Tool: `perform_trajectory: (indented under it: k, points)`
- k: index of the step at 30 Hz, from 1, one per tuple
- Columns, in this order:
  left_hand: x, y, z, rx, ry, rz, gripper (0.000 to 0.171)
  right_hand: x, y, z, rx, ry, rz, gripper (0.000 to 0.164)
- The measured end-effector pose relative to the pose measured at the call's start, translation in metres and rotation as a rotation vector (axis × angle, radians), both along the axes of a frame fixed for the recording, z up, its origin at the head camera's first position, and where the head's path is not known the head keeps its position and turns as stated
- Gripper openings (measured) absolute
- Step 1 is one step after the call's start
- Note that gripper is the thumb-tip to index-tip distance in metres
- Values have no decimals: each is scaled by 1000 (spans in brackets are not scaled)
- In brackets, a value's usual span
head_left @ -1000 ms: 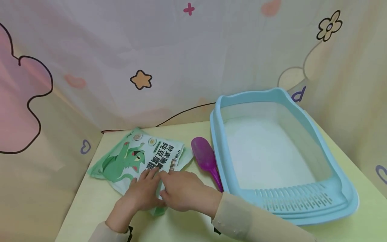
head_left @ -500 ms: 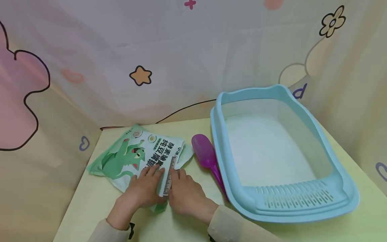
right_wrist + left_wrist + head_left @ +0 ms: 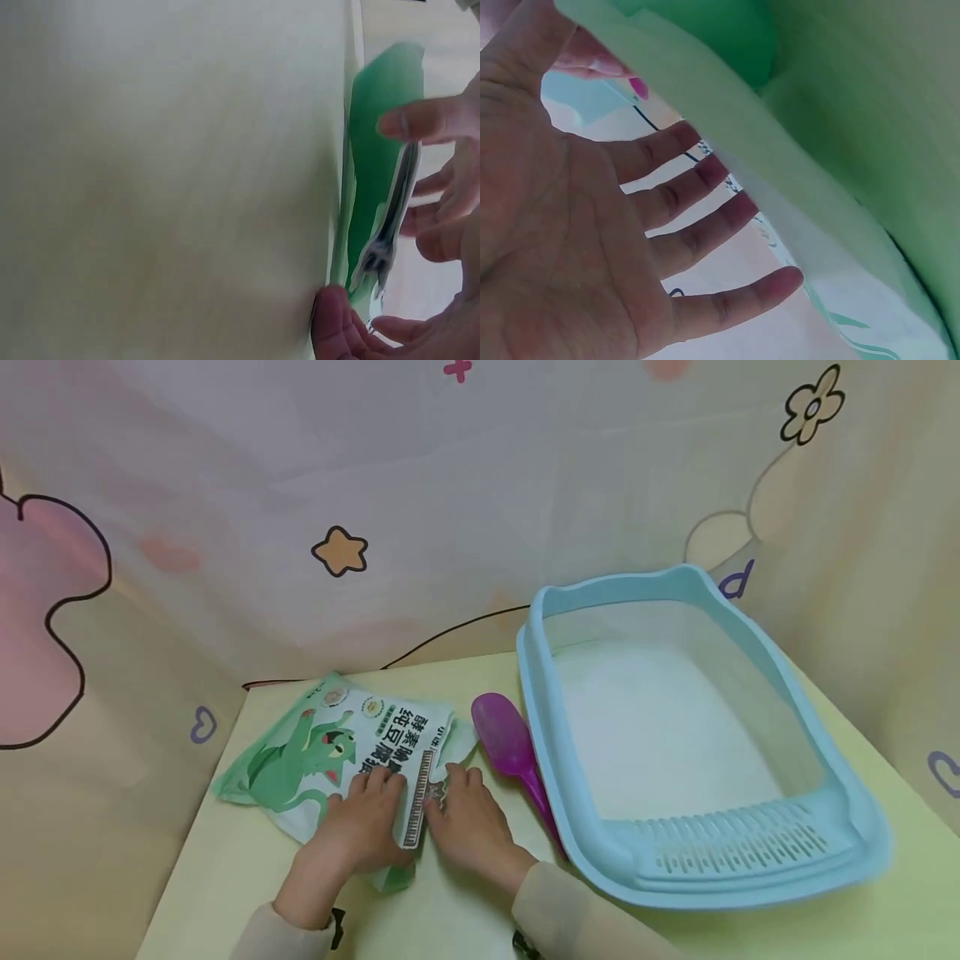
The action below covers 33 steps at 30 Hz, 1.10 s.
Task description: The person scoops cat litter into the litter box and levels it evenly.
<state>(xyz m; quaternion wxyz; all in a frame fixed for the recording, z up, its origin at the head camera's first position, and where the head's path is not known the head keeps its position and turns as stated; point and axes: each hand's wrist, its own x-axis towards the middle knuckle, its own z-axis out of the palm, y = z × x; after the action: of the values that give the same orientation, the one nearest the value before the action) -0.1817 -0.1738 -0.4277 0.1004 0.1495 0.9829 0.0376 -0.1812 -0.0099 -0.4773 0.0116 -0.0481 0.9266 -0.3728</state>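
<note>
A white-and-green bag of cat litter with a green cat print lies on the left part of the table. Along its near right end runs a narrow strip with dark ruler-like marks. My left hand rests on the bag, left of this strip. In the left wrist view its fingers are extended and spread, fingertips at the bag. Just right of the strip is my right hand, thumb and fingers apart at the bag's end flap. In the right wrist view its fingers lie against the flap's lower part.
A purple scoop lies right of the bag, its handle alongside the litter box. The large light-blue litter box, with a slotted front ledge, takes up the right side. A patterned cloth hangs behind the yellow-green table.
My right hand has shifted right, away from my left hand, and its fingers have loosened and spread. The marked strip, mostly covered before, now shows. My left hand stays on the bag.
</note>
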Motion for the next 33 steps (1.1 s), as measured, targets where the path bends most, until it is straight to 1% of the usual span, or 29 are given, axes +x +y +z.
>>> perform_trajectory:
  k: [3, 6, 10, 13, 16, 21, 27, 33]
  points:
    - [3, -6, 0, -27, 5, 26, 93, -4, -5, -1, -35, -40, 38, 60]
    - [4, -11, 1, -38, -20, 48, 86, -8, -10, -1, -67, -72, 41, 54]
    - [-2, -10, 3, 10, -98, 67, 66, -11, -10, -1, -84, -105, 24, 41]
    - [-6, -7, 4, 37, -147, 66, 58, -11, -7, -1, -98, -127, 29, 37]
    - [-10, -4, 4, 51, -175, 52, 57, -11, -4, -2, -124, -143, 18, 35]
    - [-14, -1, 3, 74, -205, 43, 57, -11, 1, -5, -150, -135, -2, 32]
    - [-18, 2, 3, 89, -228, 30, 52, -15, 4, -5, -146, -135, -54, 38]
    - [-19, 1, 2, 97, -243, 33, 49, -19, 5, -8, -131, -126, -25, 35]
